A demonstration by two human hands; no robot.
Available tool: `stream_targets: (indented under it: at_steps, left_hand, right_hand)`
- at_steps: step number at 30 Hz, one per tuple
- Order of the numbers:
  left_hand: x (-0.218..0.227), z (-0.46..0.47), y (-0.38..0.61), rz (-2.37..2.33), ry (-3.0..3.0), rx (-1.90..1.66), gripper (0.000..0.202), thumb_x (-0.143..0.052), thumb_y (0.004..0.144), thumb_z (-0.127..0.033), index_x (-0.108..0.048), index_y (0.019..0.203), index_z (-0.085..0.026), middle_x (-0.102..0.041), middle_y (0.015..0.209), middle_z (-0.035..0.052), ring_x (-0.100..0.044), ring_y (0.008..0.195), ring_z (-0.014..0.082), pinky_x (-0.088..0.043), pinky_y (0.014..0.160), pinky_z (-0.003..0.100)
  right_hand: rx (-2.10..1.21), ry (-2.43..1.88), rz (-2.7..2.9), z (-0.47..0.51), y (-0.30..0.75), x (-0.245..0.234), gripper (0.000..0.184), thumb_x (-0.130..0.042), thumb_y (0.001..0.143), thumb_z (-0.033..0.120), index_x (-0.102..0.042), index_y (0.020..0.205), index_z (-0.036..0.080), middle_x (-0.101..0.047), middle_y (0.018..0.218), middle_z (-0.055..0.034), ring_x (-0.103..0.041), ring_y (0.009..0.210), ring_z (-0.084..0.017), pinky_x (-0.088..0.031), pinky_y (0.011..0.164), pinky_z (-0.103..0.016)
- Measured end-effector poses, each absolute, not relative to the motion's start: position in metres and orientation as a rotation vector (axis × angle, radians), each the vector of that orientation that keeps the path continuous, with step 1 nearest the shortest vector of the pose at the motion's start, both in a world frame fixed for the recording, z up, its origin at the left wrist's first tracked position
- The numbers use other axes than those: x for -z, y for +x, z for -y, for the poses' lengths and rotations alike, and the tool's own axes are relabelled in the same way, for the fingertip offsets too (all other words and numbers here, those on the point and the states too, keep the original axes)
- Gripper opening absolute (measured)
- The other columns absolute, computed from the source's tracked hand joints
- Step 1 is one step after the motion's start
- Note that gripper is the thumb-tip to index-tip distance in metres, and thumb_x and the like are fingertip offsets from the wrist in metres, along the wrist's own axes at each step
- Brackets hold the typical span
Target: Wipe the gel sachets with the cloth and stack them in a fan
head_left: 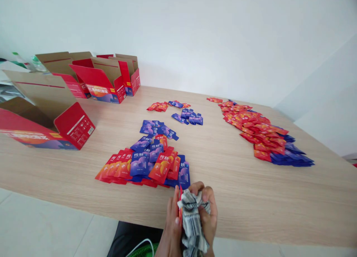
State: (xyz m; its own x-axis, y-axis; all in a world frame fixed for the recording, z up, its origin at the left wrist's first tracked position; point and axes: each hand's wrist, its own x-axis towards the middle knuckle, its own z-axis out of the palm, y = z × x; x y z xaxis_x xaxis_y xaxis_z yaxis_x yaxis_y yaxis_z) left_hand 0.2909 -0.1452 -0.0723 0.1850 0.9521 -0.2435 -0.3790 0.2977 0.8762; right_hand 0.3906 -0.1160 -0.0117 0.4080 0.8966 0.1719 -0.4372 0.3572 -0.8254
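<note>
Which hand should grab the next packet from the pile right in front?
Probably the left hand. The nearest sachet pile lies ahead on its side, and its fingers are straight beside a red sachet, while the right hand is curled around the striped cloth.

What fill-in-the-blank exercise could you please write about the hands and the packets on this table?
The left hand and right hand clasp a crumpled striped ____.
The nearest pile of packets mixes red with ____ ones.
The open boxes stand at the ____ end of the table.
Missing words: cloth, blue, left.
</note>
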Motion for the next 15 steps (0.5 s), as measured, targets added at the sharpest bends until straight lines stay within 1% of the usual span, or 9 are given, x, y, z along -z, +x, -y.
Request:
stream_targets:
  at_steps: [2,3,5,6,8,10,11,13,15]
  left_hand:
    - [0.063,0.151,0.293,-0.973,0.845,-1.044,0.091,-0.067,0.093,-0.075,-0.051,0.167,-0.024,-0.05,0.173,0.0122,-0.029,0.168,0.0373,-0.019,0.137,0.042]
    - [0.056,0.152,0.292,-0.976,0.877,-1.031,0.093,-0.065,0.097,-0.072,-0.042,0.172,-0.023,-0.049,0.174,0.0133,-0.038,0.164,0.0362,-0.026,0.135,0.042]
    - [0.041,0.148,0.288,-0.935,0.872,-1.016,0.103,-0.07,0.096,-0.07,-0.028,0.176,-0.023,-0.055,0.168,0.0165,-0.057,0.15,0.0352,-0.042,0.126,0.043]
    - [0.034,0.144,0.286,-0.894,0.836,-1.005,0.108,-0.076,0.092,-0.069,-0.028,0.176,-0.023,-0.06,0.163,0.0174,-0.065,0.142,0.035,-0.048,0.121,0.043]
    - [0.023,0.134,0.281,-0.828,0.742,-0.97,0.106,-0.09,0.081,-0.065,-0.047,0.168,-0.021,-0.073,0.148,0.0178,-0.075,0.124,0.0344,-0.056,0.109,0.041]
    - [0.017,0.127,0.278,-0.813,0.636,-0.946,0.088,-0.098,0.074,-0.06,-0.072,0.145,-0.016,-0.083,0.123,0.0163,-0.08,0.104,0.031,-0.061,0.094,0.037]
    - [0.017,0.125,0.278,-0.829,0.567,-0.938,0.077,-0.099,0.072,-0.059,-0.08,0.132,-0.015,-0.086,0.109,0.0144,-0.08,0.093,0.0281,-0.061,0.085,0.033]
    - [0.016,0.124,0.279,-0.871,0.393,-0.942,0.062,-0.101,0.07,-0.057,-0.085,0.113,-0.015,-0.085,0.09,0.01,-0.078,0.08,0.0238,-0.059,0.076,0.03]
    - [0.016,0.123,0.283,-0.866,0.238,-0.973,0.059,-0.103,0.066,-0.058,-0.086,0.104,-0.016,-0.084,0.086,0.008,-0.079,0.081,0.025,-0.061,0.079,0.032]
  right_hand:
    - [-0.931,-0.794,0.708,0.112,0.397,0.005,0.032,-0.082,0.091,0.04,-0.052,0.087,0.029,-0.061,0.089,0.0016,-0.057,0.067,-0.017,-0.054,0.064,-0.03]
    - [-0.913,-0.793,0.697,0.111,0.399,0.003,0.031,-0.082,0.091,0.039,-0.052,0.088,0.03,-0.06,0.091,0.0014,-0.058,0.069,-0.018,-0.054,0.065,-0.031]
    - [-0.856,-0.772,0.634,0.112,0.401,0.002,0.03,-0.081,0.092,0.038,-0.052,0.09,0.03,-0.058,0.094,0.0016,-0.06,0.076,-0.019,-0.055,0.068,-0.031]
    - [-0.823,-0.758,0.61,0.112,0.402,0.002,0.03,-0.081,0.092,0.036,-0.052,0.09,0.03,-0.057,0.095,0.0019,-0.061,0.079,-0.019,-0.056,0.07,-0.03]
    - [-0.782,-0.748,0.601,0.113,0.404,0.0,0.031,-0.082,0.09,0.035,-0.052,0.09,0.03,-0.056,0.096,0.002,-0.061,0.083,-0.019,-0.057,0.072,-0.031]
    - [-0.76,-0.76,0.605,0.113,0.408,-0.006,0.031,-0.083,0.09,0.035,-0.052,0.09,0.03,-0.056,0.096,0.0013,-0.06,0.083,-0.02,-0.057,0.07,-0.032]
    - [-0.744,-0.758,0.607,0.114,0.411,-0.011,0.031,-0.083,0.091,0.036,-0.053,0.09,0.031,-0.055,0.096,0.0008,-0.059,0.082,-0.021,-0.057,0.068,-0.032]
    - [-0.683,-0.749,0.635,0.118,0.415,-0.019,0.032,-0.082,0.093,0.039,-0.052,0.089,0.031,-0.053,0.092,0.0001,-0.057,0.079,-0.021,-0.055,0.065,-0.032]
    - [-0.632,-0.789,0.801,0.126,0.414,-0.024,0.035,-0.077,0.097,0.046,-0.049,0.085,0.029,-0.05,0.084,0.0005,-0.055,0.075,-0.021,-0.053,0.062,-0.031]
